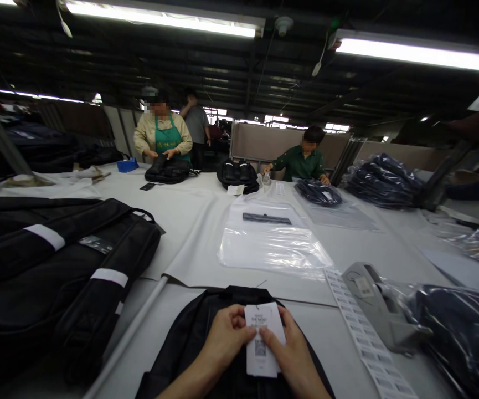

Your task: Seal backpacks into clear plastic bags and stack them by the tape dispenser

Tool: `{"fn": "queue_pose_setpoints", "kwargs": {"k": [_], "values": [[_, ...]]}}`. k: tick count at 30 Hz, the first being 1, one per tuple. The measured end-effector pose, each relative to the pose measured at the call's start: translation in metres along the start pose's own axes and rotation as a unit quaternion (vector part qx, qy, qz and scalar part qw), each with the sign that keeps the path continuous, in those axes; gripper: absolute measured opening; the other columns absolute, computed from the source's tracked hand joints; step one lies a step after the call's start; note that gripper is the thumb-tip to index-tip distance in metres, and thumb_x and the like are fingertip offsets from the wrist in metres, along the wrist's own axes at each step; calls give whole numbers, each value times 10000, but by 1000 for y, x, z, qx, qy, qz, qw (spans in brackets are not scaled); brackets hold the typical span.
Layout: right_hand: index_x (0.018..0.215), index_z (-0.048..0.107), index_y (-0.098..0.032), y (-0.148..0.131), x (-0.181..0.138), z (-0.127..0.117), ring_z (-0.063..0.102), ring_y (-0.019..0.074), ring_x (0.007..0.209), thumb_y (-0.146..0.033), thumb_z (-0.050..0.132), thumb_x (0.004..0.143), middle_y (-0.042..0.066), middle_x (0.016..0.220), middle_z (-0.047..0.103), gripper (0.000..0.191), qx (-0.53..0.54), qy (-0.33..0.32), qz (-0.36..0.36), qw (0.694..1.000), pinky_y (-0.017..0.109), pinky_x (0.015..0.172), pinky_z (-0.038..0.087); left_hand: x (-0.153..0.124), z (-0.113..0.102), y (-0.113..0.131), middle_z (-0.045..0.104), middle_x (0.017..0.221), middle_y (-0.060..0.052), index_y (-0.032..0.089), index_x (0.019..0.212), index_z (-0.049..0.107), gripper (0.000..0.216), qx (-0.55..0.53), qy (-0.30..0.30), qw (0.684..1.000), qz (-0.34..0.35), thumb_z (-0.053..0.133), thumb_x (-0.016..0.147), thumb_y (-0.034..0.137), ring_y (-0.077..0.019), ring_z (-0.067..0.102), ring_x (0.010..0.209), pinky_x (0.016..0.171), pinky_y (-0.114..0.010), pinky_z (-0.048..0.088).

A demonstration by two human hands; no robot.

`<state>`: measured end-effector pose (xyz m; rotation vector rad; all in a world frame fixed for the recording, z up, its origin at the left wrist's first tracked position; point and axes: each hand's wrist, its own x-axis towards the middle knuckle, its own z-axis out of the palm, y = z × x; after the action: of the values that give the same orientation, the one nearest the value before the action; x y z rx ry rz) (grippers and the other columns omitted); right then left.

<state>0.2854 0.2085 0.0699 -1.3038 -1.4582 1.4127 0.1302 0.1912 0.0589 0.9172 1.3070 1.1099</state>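
Two hands pinch one white tag (263,339) above the black bag (206,343) at the near table edge: left hand (222,338) and right hand (291,354) each press thumb and fingertips on it. Best to hold it flat, printed side up, keeping its thin string slack.

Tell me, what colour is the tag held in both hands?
White with dark print and a square code, the tag shows in the head view.

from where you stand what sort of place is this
Most likely a bag factory's packing area. Both hands hold a white hang tag over a black backpack; clear plastic bags and a label strip lie nearby, and other people handle bags.
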Motion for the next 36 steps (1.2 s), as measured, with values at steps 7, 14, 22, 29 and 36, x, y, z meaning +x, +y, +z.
{"fn": "queue_pose_setpoints", "kwargs": {"k": [7, 14, 22, 29, 36], "values": [[1017, 628, -172, 3, -3, 1, 637, 250, 838, -457, 527, 813, 93, 942, 686, 365, -46, -70, -38, 996, 332, 727, 507, -1, -23, 14, 668, 846, -81, 149, 905, 625, 245, 149, 59, 982, 103, 599, 749, 336, -217, 599, 743, 677, -311, 462], [937, 692, -141, 7, 12, 0, 641, 250, 708, -453, 551, 768, 91, 818, 709, 382, -56, -77, -32, 995, 312, 635, 481, 67, -25, 59, 683, 913, -96, 167, 939, 694, 372, 411, -38, 901, 135, 663, 681, 433, -302, 581, 915, 815, -368, 433], [889, 695, -144, 8, 44, -12, 636, 217, 696, -223, 434, 754, 58, 770, 710, 304, -199, -43, -65, 977, 268, 616, 440, 90, -21, 71, 623, 1032, -160, 117, 1005, 644, 366, 462, 5, 883, 89, 551, 774, 385, -317, 557, 992, 870, -428, 418], [616, 640, -131, -1, 43, -1, 610, 149, 603, -117, 429, 713, 43, 636, 667, 232, -300, -115, -15, 947, 200, 506, 370, -20, -34, 23, 149, 1498, -129, 288, 1393, 295, 848, 559, -24, 828, 31, 638, 618, 322, -441, 74, 1342, 960, -661, 262], [669, 610, -125, 18, 38, 50, 603, 148, 498, -126, 451, 769, 45, 604, 641, 189, -256, -84, 63, 961, 194, 424, 387, -21, -39, 8, 369, 1404, -120, 149, 1267, 447, 659, 496, 82, 856, 118, 474, 612, 84, -255, 244, 1345, 1097, -411, 260]]}}
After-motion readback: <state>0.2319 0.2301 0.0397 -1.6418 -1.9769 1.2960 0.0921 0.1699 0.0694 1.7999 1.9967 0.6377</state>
